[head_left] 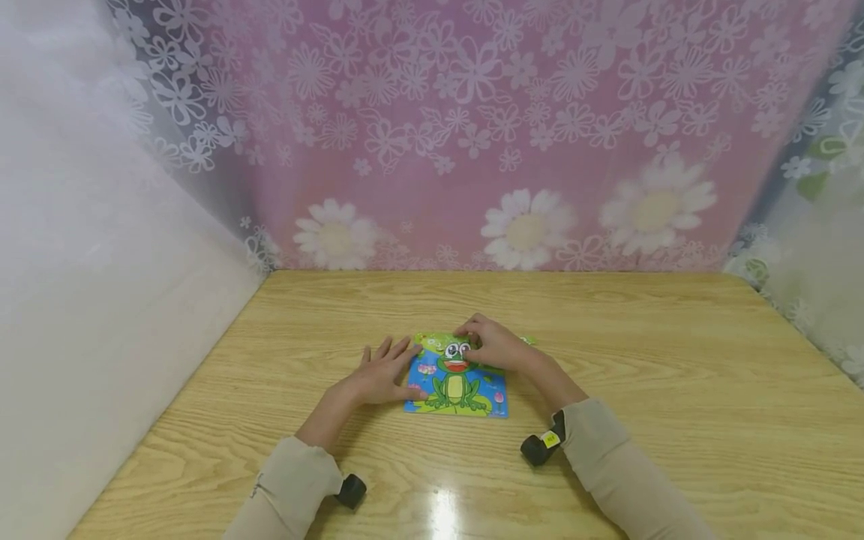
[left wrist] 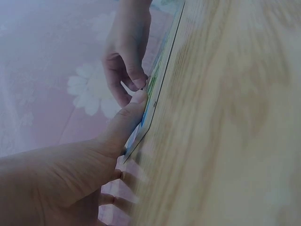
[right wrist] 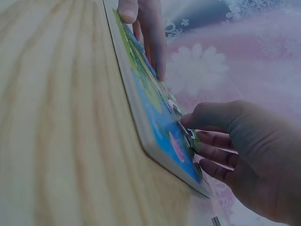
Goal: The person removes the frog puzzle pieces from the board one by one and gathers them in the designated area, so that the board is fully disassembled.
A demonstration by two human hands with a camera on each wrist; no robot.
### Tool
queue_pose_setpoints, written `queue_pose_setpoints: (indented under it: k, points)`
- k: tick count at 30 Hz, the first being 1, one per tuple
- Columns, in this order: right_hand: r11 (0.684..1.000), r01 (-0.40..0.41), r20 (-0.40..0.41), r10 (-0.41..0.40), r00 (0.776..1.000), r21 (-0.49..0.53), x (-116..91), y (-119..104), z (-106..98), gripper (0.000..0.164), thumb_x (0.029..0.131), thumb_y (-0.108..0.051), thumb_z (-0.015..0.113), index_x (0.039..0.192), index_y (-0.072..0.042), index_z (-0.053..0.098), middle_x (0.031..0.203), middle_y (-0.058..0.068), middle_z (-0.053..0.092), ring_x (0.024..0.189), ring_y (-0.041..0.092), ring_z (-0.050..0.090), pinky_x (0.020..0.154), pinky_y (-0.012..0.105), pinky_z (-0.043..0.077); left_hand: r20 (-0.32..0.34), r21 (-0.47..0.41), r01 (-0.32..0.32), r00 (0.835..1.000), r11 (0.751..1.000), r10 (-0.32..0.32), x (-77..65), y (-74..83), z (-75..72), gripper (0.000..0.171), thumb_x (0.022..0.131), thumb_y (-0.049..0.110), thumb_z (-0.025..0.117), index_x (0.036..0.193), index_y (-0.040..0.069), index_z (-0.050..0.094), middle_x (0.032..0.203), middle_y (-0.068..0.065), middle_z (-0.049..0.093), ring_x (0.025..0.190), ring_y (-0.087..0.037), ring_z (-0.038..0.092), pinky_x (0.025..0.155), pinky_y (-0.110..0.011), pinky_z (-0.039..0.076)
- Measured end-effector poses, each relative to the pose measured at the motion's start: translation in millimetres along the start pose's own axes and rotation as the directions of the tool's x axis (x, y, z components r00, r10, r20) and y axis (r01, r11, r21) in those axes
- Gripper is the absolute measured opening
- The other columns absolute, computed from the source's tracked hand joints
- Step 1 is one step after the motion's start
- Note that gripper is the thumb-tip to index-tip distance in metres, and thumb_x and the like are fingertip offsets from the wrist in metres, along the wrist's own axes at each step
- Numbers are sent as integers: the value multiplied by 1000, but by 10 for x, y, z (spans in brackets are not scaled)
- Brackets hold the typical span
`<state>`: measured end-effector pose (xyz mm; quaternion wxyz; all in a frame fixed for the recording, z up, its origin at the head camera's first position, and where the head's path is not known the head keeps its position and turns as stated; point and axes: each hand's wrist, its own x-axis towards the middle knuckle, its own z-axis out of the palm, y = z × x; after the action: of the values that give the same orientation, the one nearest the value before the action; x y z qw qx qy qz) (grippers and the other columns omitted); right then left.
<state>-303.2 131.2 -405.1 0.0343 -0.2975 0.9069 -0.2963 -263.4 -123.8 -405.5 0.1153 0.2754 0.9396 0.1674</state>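
A flat frog picture board (head_left: 421, 406), which looks like a jigsaw puzzle with a blue and green scene, lies on the wooden table. My left hand (head_left: 385, 376) rests at its left side with fingers spread, the thumb on the board's face. With thumb and fingertips, my right hand (head_left: 501, 346) pinches a puzzle piece with the frog's eyes (head_left: 457, 350) at the upper part of the picture. In the right wrist view the thumb covers part of that piece (right wrist: 176, 109), which sits against the board; its far edge is hidden by the fingers.
A small green piece (head_left: 529, 340) shows just beyond the right hand, partly hidden by it. Wooden tabletop (head_left: 675, 360) surrounds the board. A pink flowered curtain (head_left: 432, 150) hangs behind the table, and a white sheet (head_left: 121, 247) stands along the left.
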Motion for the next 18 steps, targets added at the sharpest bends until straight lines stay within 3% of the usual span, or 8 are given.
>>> queue_pose_setpoints:
  k: [18]
  points:
    - [998,15,27,-17,999,67,-12,56,2,40,84,-19,68,120,-4,58,106,6,49,84,17,49,72,31,45,5,4,-4,1000,1000,4,-5,14,-16,87,81,59,58,147,15,23,152,-11,8,136,-36,-3,100,-62,-5]
